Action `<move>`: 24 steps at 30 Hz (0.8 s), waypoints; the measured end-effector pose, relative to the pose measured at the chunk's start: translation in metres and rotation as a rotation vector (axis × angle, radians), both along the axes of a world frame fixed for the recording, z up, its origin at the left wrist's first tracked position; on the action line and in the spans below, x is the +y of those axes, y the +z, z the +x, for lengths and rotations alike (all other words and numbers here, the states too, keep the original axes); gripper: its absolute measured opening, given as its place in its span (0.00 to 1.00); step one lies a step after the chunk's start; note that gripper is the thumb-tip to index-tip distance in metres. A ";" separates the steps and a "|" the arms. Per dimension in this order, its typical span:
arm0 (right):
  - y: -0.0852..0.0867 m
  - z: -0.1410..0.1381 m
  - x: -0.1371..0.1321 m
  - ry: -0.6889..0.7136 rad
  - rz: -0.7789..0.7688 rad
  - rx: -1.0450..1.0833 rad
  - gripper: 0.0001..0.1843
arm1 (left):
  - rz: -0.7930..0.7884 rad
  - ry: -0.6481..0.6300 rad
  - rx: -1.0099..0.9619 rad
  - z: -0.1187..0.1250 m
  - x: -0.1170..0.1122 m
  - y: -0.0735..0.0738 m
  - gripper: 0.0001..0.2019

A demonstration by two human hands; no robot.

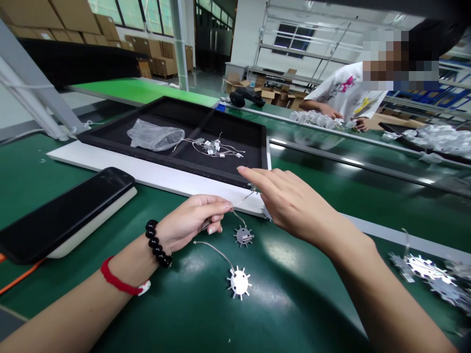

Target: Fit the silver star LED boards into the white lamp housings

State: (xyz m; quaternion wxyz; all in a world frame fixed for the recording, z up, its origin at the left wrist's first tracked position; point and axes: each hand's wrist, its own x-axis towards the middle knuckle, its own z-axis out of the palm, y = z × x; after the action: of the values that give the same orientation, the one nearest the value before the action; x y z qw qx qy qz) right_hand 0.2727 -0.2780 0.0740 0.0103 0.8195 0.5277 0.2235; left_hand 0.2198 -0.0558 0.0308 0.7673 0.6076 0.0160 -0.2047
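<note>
My left hand (191,223) is closed in a pinch on a thin wire (241,200) that runs to my right hand (290,201). My right hand pinches the wire's other end near the tray's front edge, its index finger stretched forward. Below the wire a small toothed metal disc (243,235) lies on the green mat, hanging from the same wire. A second white toothed disc (239,282) with its own wire lies nearer to me, apart from both hands. My left wrist wears a black bead bracelet and a red cord.
A black tray (253,169) on a white board holds a crumpled plastic bag (154,135) and several wired parts (213,146). A black phone-like device (62,211) lies at left. More toothed discs (430,274) pile at right. Another person (346,95) works across the belt.
</note>
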 end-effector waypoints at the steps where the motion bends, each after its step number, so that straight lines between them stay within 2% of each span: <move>1: 0.000 0.000 0.000 -0.001 0.000 -0.005 0.39 | -0.002 0.002 0.007 0.000 0.000 0.001 0.16; 7: -0.002 0.001 0.000 0.005 0.017 0.022 0.39 | 0.015 0.054 -0.017 0.001 -0.002 0.004 0.17; 14: -0.005 -0.002 0.004 -0.023 -0.026 0.078 0.41 | 0.134 0.178 -0.141 0.000 -0.002 0.006 0.15; 19: -0.006 -0.001 0.004 0.001 0.023 0.186 0.37 | 0.212 0.243 -0.223 -0.001 0.000 0.008 0.11; 24: -0.006 -0.007 0.011 0.067 0.085 0.267 0.30 | 0.234 0.215 -0.220 -0.002 -0.003 0.004 0.11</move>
State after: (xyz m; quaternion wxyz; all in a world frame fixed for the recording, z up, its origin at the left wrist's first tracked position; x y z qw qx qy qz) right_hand 0.2661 -0.2674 0.0680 -0.1023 0.8237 0.5413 0.1347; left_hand 0.2177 -0.0592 0.0350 0.7059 0.7062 0.0205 -0.0505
